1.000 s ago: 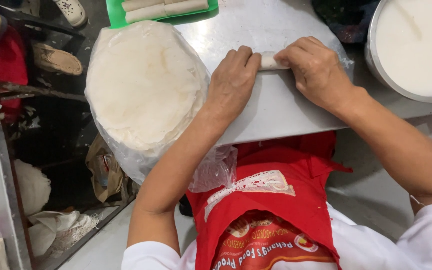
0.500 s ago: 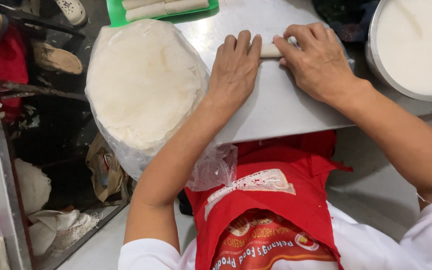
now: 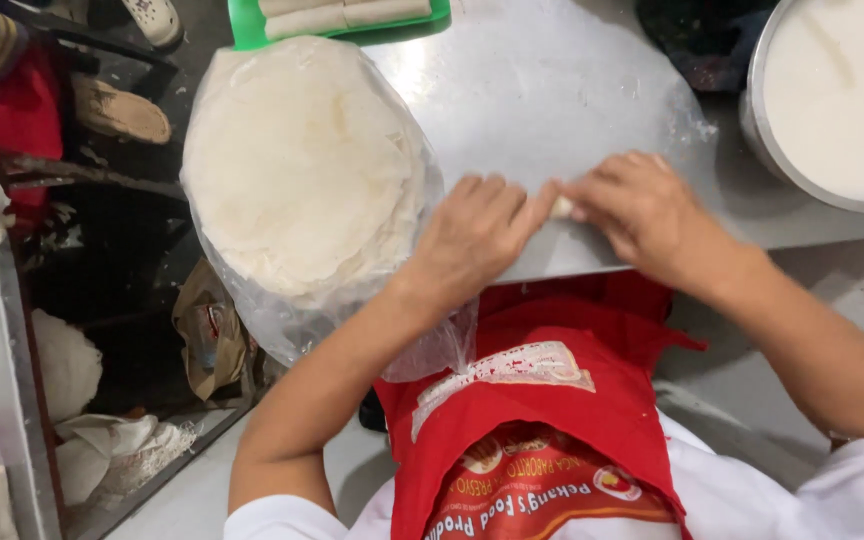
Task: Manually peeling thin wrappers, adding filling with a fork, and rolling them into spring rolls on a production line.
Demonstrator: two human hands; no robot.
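A: Where are the hands now?

B: Both lie palm-down at the near edge of the metal bench (image 3: 552,90). The left hand (image 3: 472,240) and the right hand (image 3: 642,215) meet fingertip to fingertip over a small pale roll (image 3: 560,207), of which only a sliver shows between them.

A: Is that different from half a second ago?

B: Yes. Earlier the hands sat farther up the bench with a longer stretch of the roll showing between them. Now they have drawn back toward the near edge and closed in, so the roll is almost wholly covered.

A: What about the grip of each hand?

B: Neither hand is clenched. The left fingers (image 3: 497,195) lie nearly flat with the tips pressing on the roll; the right hand is loosely curved over its other end. It is a pressing hold from above, and whether any finger hooks under the roll I cannot tell.

A: And around them?

B: A stack of round wrappers (image 3: 302,165) in a clear plastic bag (image 3: 282,325) overhangs the bench's left edge, just beside the left hand. A green tray (image 3: 252,25) with finished rolls sits at the far edge, and a round metal basin (image 3: 762,130) of white filling stands past the right corner. A red apron (image 3: 542,420) hangs below the near edge.
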